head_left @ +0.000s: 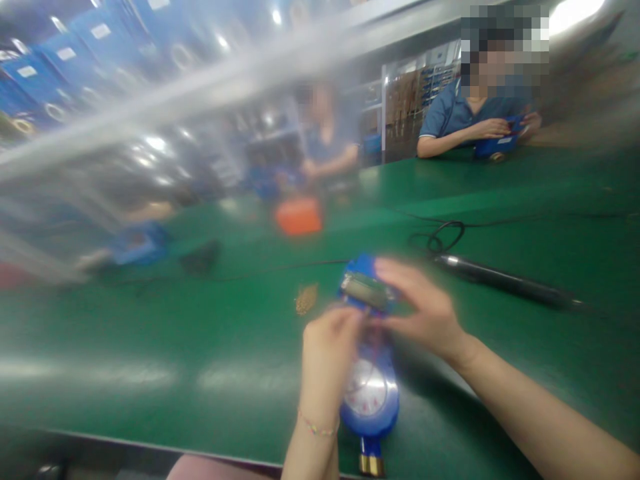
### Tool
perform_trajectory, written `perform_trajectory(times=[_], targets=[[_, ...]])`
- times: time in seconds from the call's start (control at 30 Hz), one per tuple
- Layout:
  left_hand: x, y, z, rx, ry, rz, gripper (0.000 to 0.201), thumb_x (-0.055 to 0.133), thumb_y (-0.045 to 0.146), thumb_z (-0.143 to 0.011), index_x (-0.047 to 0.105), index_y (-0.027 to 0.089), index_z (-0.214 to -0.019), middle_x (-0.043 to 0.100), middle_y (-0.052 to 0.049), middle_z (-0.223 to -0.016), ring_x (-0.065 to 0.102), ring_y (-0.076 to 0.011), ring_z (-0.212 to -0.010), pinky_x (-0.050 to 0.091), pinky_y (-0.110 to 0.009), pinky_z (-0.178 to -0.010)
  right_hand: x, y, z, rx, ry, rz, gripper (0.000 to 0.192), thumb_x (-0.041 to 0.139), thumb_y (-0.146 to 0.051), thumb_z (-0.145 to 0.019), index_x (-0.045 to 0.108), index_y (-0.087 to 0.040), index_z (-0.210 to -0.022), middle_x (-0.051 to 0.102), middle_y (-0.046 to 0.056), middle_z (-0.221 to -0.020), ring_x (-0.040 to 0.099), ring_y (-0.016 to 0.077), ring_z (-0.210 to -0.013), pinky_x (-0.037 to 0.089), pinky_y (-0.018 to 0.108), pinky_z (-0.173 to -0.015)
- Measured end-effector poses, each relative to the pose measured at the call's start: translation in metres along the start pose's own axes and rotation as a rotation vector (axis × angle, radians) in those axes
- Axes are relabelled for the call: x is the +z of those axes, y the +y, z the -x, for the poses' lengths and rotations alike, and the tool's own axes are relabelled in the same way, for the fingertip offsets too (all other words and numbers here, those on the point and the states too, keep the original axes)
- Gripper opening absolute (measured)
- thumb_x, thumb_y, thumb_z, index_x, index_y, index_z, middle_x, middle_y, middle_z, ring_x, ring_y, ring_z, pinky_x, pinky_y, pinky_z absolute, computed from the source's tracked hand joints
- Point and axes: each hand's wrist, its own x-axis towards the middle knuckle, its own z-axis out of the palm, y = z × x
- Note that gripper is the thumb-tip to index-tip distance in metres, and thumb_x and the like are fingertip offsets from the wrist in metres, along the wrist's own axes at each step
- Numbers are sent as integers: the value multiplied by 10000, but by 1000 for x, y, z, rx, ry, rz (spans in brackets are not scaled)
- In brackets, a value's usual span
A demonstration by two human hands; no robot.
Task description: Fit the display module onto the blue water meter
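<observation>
A blue water meter (pixel 373 397) with a round white dial and a brass fitting at its near end lies on the green table (pixel 200 333) in front of me. At its far end sits a small grey display module (pixel 367 289). My left hand (pixel 327 350) pinches something small beside that module, over the meter's middle. My right hand (pixel 425 307) grips the module's right side with its fingers curled around it. The picture is motion-blurred, so fine parts between my fingers cannot be made out.
A black electric screwdriver (pixel 505 281) with a coiled cable (pixel 443 237) lies to the right. A small pile of brass screws (pixel 306 299) sits left of the meter. An orange box (pixel 299 217) stands farther back. A co-worker (pixel 475 113) sits across at the far right; blurred people sit to the left.
</observation>
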Motion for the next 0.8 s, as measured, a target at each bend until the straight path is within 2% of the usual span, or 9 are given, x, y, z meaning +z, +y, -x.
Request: perform_trajectory(times=[0.1,0.33,0.53,0.8], targets=[[-1,1,0,-47,-56,73,258,533,337,-717,658,134,-617,530,13,-441,428,-68,-420,306,-190,-441,-1,-2,-2,-51,1,23,570,697,-285,-658,480,-117,-1157,543,151,-1159,484,223,-1128,439,366,-980],[-2,1,3,-106,-118,211,270,543,325,-713,601,109,-562,445,28,-387,377,-46,-377,279,-172,-399,-3,-7,-3,-93,-14,102,516,614,-258,-743,442,-167,-1221,535,116,-1190,495,227,-1121,479,385,-949],[-1,-5,3,-172,-140,301,243,590,351,-681,617,112,-651,463,35,-403,369,-33,-353,245,-152,-357,-2,-8,-3,-81,-11,96,514,626,-256,-732,454,-150,-1205,540,128,-1181,490,229,-1126,470,381,-960],[-3,3,3,-247,-195,359,242,621,341,-653,581,110,-591,418,52,-360,327,-19,-311,217,-148,-327,-2,-8,-2,-70,-10,81,526,617,-261,-739,436,-173,-1225,535,109,-1192,493,226,-1123,466,387,-965]])
